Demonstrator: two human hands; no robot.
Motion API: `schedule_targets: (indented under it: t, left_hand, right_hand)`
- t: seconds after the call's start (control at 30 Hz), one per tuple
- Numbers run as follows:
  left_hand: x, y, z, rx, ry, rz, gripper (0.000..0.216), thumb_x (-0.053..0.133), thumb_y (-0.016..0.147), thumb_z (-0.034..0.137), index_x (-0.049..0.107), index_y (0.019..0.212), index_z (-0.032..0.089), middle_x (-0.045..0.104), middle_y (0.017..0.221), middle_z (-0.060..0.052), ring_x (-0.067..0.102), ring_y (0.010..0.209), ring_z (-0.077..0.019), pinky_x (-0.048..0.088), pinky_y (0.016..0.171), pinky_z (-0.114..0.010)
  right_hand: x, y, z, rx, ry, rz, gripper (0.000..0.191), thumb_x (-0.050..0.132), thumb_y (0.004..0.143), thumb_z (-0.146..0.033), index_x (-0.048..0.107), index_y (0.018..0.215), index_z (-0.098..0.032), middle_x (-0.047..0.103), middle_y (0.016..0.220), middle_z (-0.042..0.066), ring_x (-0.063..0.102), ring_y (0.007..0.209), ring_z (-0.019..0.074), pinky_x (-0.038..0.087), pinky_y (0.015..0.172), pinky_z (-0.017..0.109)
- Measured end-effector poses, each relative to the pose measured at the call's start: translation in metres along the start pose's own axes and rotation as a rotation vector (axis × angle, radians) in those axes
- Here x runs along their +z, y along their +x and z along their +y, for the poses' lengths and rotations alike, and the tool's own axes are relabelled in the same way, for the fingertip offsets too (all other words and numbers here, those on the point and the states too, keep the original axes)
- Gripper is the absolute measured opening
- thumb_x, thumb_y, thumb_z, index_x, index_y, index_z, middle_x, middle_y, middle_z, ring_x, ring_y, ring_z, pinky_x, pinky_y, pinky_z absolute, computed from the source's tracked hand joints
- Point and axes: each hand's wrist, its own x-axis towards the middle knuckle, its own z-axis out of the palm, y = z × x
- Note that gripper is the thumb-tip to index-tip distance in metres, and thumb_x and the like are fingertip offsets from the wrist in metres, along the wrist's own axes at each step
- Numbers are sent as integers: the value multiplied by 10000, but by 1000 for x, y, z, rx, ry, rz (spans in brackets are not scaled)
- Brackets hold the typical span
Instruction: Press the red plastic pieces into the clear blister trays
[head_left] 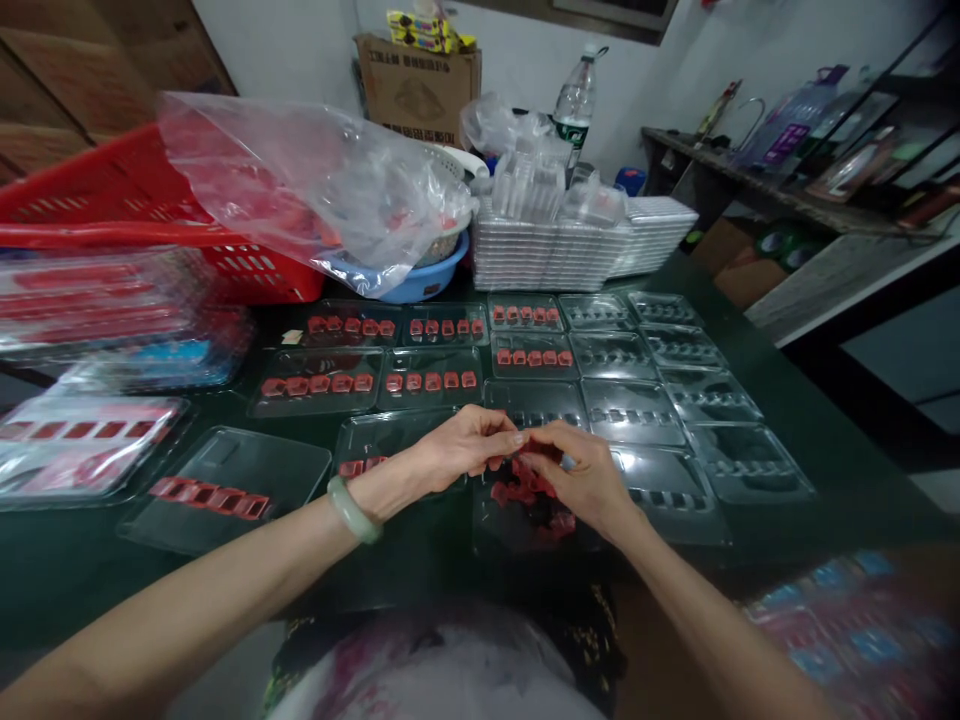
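My left hand [474, 440], with a pale green bangle [354, 510] on its wrist, and my right hand [583, 468] meet at the fingertips over the table. Both are closed in a pinch on small red translucent plastic pieces, partly hidden by the fingers. Directly below lies a loose pile of red pieces [555, 522] on a clear sheet or tray. Left of my hands, a clear plastic tray [375, 432] holds red pieces in a row, partly covered by my left forearm. Another clear tray [532, 397] lies just behind my fingers, its slots partly covered.
Clear trays with red rows [431, 382] lie behind my hands; unfilled clear trays [712, 395] lie to the right. At the back stand a red basket [262, 270], a blue basin [424, 282] and stacked clear trays [540, 250]. Filled packages [82, 440] are piled left.
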Motion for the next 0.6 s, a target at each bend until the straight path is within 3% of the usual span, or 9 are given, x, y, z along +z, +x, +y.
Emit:
schedule_targets:
  t: [0.13, 0.33, 0.47, 0.6]
  left_hand:
    - [-2, -1, 2, 135, 196, 38, 250, 524, 747, 362, 601, 770, 125, 572, 670, -5, 491, 593, -89, 369, 528, -198]
    - [-4, -1, -3, 289, 484, 86, 222, 438, 808, 266, 588, 727, 124, 560, 694, -4, 498, 616, -92, 367, 552, -200]
    - [2, -1, -9, 314, 580, 165, 187, 442, 794, 209, 564, 683, 122, 530, 684, 1, 478, 589, -82, 356, 541, -202]
    - [8, 1, -16, 291, 561, 251, 165, 443, 788, 201, 573, 718, 127, 523, 690, 2, 474, 587, -82, 355, 536, -200]
  right_hand:
    - [1, 0, 0, 103, 36, -22, 154, 526, 782, -250, 631, 883, -202, 606, 737, 17, 555, 666, 127, 427, 601, 232]
    - [6, -1, -2, 95, 24, -50, 190, 458, 812, -189, 602, 936, -188, 632, 781, 15, 570, 677, 115, 429, 613, 211]
    - [11, -1, -1, 74, -121, -42, 226, 411, 823, -155, 597, 945, -191, 631, 780, 23, 564, 658, 118, 413, 613, 218]
    - [14, -2, -4, 85, -295, 6, 182, 417, 810, -161, 599, 799, -168, 606, 744, 42, 544, 666, 138, 387, 620, 237]
